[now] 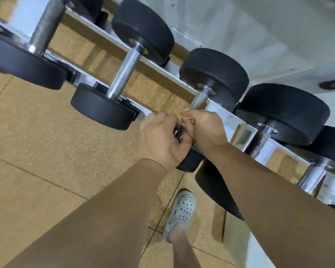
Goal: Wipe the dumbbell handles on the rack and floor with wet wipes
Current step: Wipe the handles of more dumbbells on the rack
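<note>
Several black-headed dumbbells with knurled steel handles lie across a white rack (161, 68). Both hands are on the middle dumbbell's handle (200, 98). My left hand (160, 139) is closed over the near end of the handle, where it meets the near black head (190, 160). My right hand (204, 128) is wrapped around the handle just beyond it, and a small pale scrap shows at its fingertips. Whether that scrap is a wet wipe is unclear. The hands hide most of the handle. The far head (215, 74) rests on the back rail.
Neighbouring dumbbells sit close on both sides, with handles to the left (124, 71) and to the right (261, 141). A further black head (211, 183) shows lower down, under my right forearm. My foot in a grey clog (182, 209) stands on the tan speckled floor tiles (37, 151).
</note>
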The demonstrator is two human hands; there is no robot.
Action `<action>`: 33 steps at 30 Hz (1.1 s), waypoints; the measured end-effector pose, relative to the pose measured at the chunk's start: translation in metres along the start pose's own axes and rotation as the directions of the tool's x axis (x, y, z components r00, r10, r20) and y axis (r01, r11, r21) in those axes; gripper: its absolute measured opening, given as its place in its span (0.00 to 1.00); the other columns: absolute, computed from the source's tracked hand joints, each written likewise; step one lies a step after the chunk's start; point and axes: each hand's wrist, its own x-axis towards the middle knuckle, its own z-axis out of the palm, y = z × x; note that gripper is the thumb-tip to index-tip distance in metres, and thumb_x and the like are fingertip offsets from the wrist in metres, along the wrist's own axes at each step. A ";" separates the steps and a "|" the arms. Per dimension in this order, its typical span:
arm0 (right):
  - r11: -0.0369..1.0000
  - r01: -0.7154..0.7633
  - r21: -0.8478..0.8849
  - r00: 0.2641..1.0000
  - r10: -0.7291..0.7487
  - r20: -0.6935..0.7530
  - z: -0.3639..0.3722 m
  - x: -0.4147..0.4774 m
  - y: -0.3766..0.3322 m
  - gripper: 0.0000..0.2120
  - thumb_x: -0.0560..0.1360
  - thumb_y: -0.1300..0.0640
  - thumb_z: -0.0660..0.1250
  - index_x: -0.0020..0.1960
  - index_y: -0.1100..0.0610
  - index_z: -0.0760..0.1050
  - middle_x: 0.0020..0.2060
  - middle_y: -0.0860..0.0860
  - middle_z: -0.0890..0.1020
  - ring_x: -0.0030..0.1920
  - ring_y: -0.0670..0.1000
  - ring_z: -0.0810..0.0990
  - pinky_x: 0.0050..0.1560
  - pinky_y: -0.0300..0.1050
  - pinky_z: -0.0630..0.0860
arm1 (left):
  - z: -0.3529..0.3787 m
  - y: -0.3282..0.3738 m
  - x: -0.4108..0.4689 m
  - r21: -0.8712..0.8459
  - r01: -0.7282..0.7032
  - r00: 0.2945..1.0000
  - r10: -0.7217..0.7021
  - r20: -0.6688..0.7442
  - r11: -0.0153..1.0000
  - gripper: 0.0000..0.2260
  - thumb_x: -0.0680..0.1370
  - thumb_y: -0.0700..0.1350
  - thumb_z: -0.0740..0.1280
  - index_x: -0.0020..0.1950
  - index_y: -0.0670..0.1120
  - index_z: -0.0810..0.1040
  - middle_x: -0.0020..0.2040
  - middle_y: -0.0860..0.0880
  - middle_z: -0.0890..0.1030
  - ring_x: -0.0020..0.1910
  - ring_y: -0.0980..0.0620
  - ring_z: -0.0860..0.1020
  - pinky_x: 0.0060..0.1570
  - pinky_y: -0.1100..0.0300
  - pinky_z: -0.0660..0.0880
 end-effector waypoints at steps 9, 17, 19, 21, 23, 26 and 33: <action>0.930 0.102 -0.352 0.979 -0.156 -0.129 -0.031 0.040 -0.008 0.13 0.80 0.58 0.63 0.62 0.53 0.82 0.53 0.54 0.86 0.53 0.57 0.84 0.56 0.46 0.78 | 0.003 -0.001 -0.004 -0.101 0.032 0.998 -0.038 -0.050 0.994 0.10 0.68 0.48 0.70 0.36 0.49 0.69 0.37 0.48 0.74 0.42 0.45 0.71 0.44 0.55 0.65; 0.898 0.229 -0.376 0.963 -0.151 0.225 -0.017 0.020 -0.007 0.16 0.76 0.47 0.57 0.53 0.44 0.83 0.46 0.46 0.84 0.48 0.53 0.82 0.48 0.47 0.78 | 0.006 -0.004 -0.004 -0.127 0.053 0.996 -0.062 -0.063 0.991 0.07 0.68 0.49 0.65 0.37 0.46 0.74 0.37 0.46 0.75 0.41 0.43 0.72 0.44 0.52 0.70; 0.893 0.118 -0.435 0.993 -0.114 0.035 -0.027 0.038 -0.008 0.13 0.80 0.52 0.61 0.57 0.45 0.83 0.47 0.47 0.85 0.47 0.54 0.82 0.48 0.45 0.78 | 0.005 -0.004 -0.004 -0.136 0.059 0.998 -0.064 -0.030 0.989 0.06 0.69 0.48 0.66 0.37 0.46 0.74 0.38 0.47 0.74 0.42 0.43 0.72 0.45 0.51 0.70; 0.900 0.072 -0.430 0.977 -0.151 -0.153 -0.029 0.042 -0.006 0.13 0.81 0.55 0.62 0.60 0.47 0.82 0.47 0.52 0.86 0.46 0.57 0.83 0.45 0.44 0.76 | 0.004 -0.004 -0.003 -0.137 0.068 0.997 -0.070 -0.013 0.988 0.06 0.69 0.48 0.66 0.37 0.46 0.74 0.38 0.48 0.74 0.42 0.44 0.72 0.45 0.52 0.69; 0.945 0.038 -0.324 0.987 -0.085 -0.134 -0.022 0.035 -0.004 0.12 0.80 0.57 0.64 0.58 0.49 0.83 0.49 0.51 0.86 0.49 0.55 0.83 0.48 0.42 0.75 | 0.004 -0.004 -0.004 -0.122 0.063 0.998 -0.065 -0.020 0.991 0.06 0.69 0.49 0.65 0.37 0.47 0.74 0.38 0.48 0.74 0.42 0.44 0.72 0.45 0.54 0.66; 0.967 0.115 -0.225 0.972 -0.064 0.225 -0.011 0.018 0.000 0.08 0.74 0.54 0.65 0.46 0.50 0.83 0.40 0.51 0.84 0.42 0.54 0.80 0.50 0.55 0.79 | 0.005 -0.003 -0.003 -0.123 0.048 0.998 -0.053 -0.035 0.991 0.07 0.70 0.49 0.62 0.38 0.46 0.73 0.38 0.47 0.74 0.42 0.43 0.72 0.46 0.53 0.67; 0.963 0.131 -0.234 0.988 -0.108 0.112 -0.028 0.047 -0.002 0.08 0.80 0.54 0.65 0.47 0.49 0.83 0.48 0.41 0.85 0.45 0.46 0.82 0.45 0.39 0.75 | 0.007 -0.003 -0.004 -0.154 0.014 0.997 -0.025 -0.071 0.988 0.05 0.68 0.45 0.62 0.36 0.44 0.72 0.36 0.47 0.73 0.40 0.44 0.70 0.44 0.52 0.67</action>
